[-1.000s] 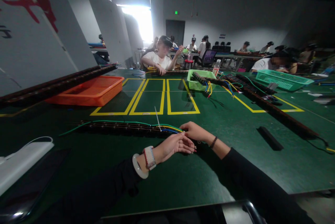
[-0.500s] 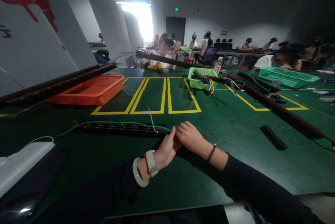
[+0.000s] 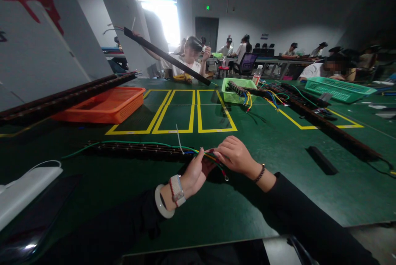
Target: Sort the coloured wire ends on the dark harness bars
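Slim green, yellow and blue plastic-coated wires [image 3: 211, 157] are grasped in the grip of the left hand [image 3: 194, 173] and pinched by the right hand [image 3: 235, 155], presumably for steadiness.

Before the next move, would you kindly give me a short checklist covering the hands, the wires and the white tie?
1. Wires in the left hand: ok, they pass beneath its thumb.
2. Right hand grip: cannot tell, it is at the wires but its hold is hidden.
3. Ring terminal in view: ok, one shows below the right hand.
4. White tie tail trimmed: not ok, it stands up long.
5. Green wire within the dark track: not ok, it trails past the left end.
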`<state>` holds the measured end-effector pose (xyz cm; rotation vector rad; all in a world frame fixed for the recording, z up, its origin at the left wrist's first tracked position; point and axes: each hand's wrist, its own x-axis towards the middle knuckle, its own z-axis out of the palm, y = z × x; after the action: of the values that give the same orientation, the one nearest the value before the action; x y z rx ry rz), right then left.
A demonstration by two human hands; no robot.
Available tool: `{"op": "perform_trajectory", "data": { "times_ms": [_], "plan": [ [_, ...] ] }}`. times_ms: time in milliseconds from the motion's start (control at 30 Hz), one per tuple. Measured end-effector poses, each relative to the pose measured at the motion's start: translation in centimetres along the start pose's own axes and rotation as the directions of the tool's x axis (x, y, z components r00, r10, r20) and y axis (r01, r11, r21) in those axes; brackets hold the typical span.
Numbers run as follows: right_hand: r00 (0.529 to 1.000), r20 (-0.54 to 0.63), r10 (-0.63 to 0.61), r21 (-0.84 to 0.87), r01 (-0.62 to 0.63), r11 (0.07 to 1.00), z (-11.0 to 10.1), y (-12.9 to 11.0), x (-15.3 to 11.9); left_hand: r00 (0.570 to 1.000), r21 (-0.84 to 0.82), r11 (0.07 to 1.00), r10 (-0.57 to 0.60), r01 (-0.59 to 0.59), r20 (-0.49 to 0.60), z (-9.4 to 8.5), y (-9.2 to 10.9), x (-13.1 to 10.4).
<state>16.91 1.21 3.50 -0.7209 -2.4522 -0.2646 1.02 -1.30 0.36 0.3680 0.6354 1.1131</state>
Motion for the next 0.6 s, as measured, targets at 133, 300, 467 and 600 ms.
{"op": "perform_trajectory", "data": {
  "times_ms": [133, 300, 467, 600],
  "plan": [
    [0.991, 0.009, -0.137, -0.047, 0.137, 0.989, -0.7, 0.8, -0.9, 0.999, 0.037, 0.998, -0.046, 0.046, -0.011, 0.1, 0.3, -0.3],
    [0.916, 0.099, -0.389, -0.039, 0.395, 0.918, -0.5, -0.8, -0.6, 0.997, 0.035, 0.997, -0.074, 0.074, -0.015, 0.2, 0.5, -0.2],
    [0.835, 0.078, -0.544, -0.072, 0.549, 0.833, -0.6, -1.6, -0.4, 0.999, -0.010, 1.000, 0.002, -0.003, -0.034, 0.2, 0.8, 0.3],
    [0.824, 0.073, -0.562, -0.170, 0.565, 0.807, -0.7, -1.4, -0.3, 0.998, -0.021, 0.999, 0.040, -0.041, -0.048, 0.0, 1.0, 0.5]
  ]
}}
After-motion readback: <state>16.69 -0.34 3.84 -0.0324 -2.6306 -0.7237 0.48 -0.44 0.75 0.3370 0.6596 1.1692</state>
